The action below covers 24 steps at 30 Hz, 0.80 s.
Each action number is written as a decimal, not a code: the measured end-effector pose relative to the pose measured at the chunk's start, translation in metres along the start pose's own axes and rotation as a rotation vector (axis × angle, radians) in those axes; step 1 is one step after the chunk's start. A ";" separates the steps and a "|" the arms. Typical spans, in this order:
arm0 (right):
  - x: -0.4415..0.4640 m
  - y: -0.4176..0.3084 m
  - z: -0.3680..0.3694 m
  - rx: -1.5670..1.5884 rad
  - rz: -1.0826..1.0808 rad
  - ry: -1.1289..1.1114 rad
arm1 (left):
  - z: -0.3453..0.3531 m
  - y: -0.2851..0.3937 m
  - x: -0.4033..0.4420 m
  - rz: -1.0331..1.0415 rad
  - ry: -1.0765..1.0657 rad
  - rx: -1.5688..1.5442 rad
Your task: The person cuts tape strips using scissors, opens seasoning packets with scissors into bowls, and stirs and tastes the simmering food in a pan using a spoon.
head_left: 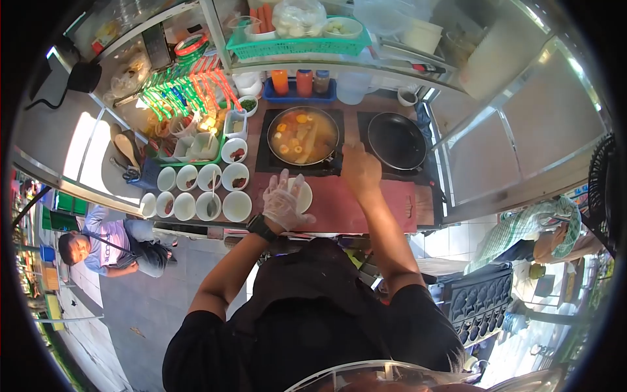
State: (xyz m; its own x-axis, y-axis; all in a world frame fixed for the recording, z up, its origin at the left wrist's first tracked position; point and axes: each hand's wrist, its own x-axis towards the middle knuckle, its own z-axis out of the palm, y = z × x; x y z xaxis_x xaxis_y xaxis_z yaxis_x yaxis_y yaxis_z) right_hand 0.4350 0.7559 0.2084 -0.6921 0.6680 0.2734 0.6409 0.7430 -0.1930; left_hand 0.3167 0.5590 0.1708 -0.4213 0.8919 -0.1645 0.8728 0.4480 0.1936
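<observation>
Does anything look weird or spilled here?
No spill stands out. Oddly, the left hand wears a clear glove, while the right hand looks bare. A small brown scrap lies on the grey floor, like litter.

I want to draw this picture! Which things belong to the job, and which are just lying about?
Probably the job:
Pan of soup, near the right hand
White bowl, by the gloved left hand
Red board

Seemingly lying about:
Black frying pan
Bottles
Wooden spoon
</observation>
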 end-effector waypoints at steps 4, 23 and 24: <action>0.004 -0.014 -0.002 -0.011 -0.131 0.008 | 0.007 0.004 0.009 0.002 -0.015 -0.018; -0.039 0.014 0.063 0.050 -0.048 0.142 | 0.019 0.002 -0.046 0.166 0.273 -0.052; -0.039 0.013 0.062 0.042 -0.031 0.167 | 0.017 0.005 -0.049 0.181 0.284 -0.046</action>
State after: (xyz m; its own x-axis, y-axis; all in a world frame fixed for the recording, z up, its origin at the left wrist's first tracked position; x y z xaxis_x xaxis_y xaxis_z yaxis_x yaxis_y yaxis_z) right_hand 0.4495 0.7424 0.1369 -0.6444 0.6308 0.4322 0.6029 0.7668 -0.2203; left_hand 0.3463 0.5165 0.1638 -0.3180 0.9360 0.1511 0.9304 0.2774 0.2397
